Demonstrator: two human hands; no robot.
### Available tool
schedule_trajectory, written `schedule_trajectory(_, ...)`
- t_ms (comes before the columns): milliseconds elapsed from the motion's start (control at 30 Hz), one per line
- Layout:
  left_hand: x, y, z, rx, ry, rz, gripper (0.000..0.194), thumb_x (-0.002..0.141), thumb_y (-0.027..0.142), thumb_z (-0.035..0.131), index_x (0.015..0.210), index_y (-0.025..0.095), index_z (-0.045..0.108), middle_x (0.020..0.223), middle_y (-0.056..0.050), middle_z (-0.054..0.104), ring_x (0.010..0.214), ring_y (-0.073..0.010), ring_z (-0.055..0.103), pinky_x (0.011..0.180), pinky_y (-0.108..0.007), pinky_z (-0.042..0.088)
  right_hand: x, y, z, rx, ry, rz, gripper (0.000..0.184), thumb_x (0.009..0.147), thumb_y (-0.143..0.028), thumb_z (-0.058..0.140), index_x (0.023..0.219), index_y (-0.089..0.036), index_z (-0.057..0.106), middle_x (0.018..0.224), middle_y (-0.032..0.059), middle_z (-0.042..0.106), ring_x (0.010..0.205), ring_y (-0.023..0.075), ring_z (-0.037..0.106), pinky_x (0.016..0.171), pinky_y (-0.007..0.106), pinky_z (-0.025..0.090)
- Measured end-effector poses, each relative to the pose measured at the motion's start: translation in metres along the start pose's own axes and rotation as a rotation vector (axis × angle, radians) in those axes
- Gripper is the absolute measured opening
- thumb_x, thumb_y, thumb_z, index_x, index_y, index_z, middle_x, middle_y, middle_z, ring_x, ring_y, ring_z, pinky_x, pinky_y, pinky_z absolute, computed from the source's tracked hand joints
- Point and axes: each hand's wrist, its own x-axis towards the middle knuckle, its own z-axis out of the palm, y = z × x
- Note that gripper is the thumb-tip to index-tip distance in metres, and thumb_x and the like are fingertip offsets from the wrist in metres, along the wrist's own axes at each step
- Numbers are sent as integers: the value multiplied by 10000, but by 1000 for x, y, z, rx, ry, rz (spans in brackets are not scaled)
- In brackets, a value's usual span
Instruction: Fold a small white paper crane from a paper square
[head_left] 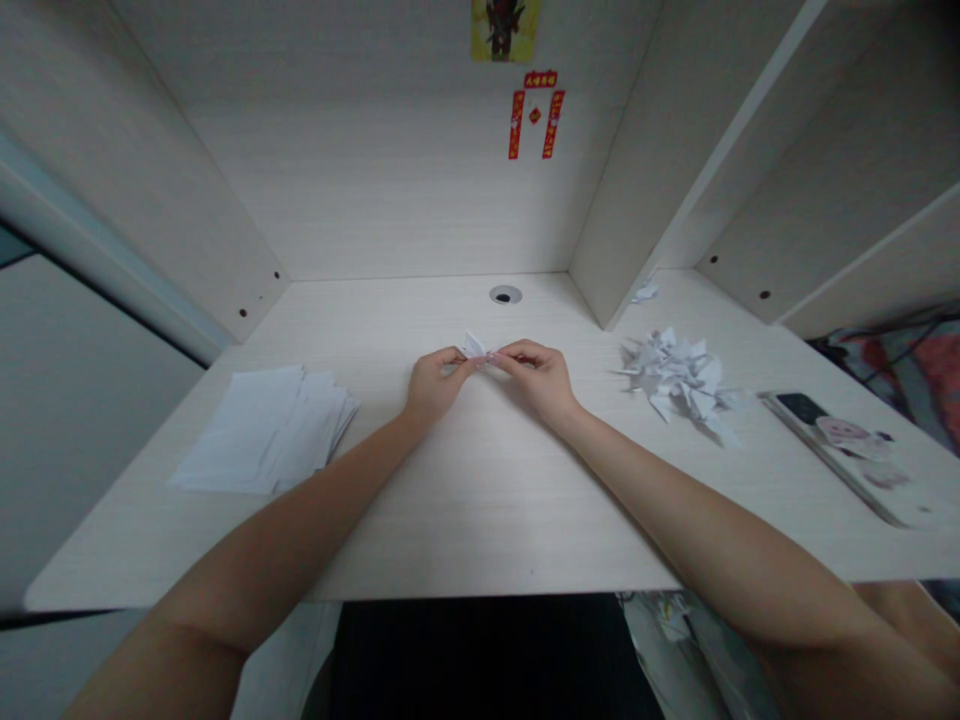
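Note:
A small folded piece of white paper [474, 347] is held just above the pale wooden desk [480, 500], near its middle. My left hand [435, 382] pinches its left side with closed fingers. My right hand [536, 378] pinches its right side, fingers curled. Both hands meet at the paper, and most of it is hidden behind the fingertips.
A stack of flat white paper sheets [266, 440] lies at the left. A heap of folded white paper shapes [679, 378] sits at the right, with a phone in a printed case [847, 445] beyond it. A cable hole [505, 294] is at the back, shelf walls on both sides.

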Motion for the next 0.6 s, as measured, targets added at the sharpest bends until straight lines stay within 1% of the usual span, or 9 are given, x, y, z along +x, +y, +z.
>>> schedule_trajectory(133,-1,2,0,-21,-29,-5,272,747,433,656,749,167,712,813,-27,733,789,-189,660,771,-292,489,0,1,0,-4,-5,21,180,663,-387,747,674,-208,727,703,27,691,669,156,594,654,295,427)
schedule_trajectory(300,0,1,0,-30,-43,-19,272,744,427,660,808,170,723,841,-30,740,811,-194,663,789,-296,487,1,3,0,34,-10,66,187,671,-396,740,732,-219,738,797,40,727,762,182,639,726,315,454)
schedule_trajectory(400,0,-2,0,-24,-53,-34,270,750,424,653,794,166,720,819,-29,738,792,-188,661,780,-292,485,2,4,-1,68,-12,76,188,671,-395,739,744,-222,741,823,44,736,783,189,651,749,322,465)
schedule_trajectory(600,0,-1,0,-13,-65,-53,264,748,426,647,758,170,707,803,-21,734,764,-174,650,770,-283,483,2,5,0,116,-2,138,204,644,-391,753,733,-208,739,809,44,740,749,174,652,731,306,472)
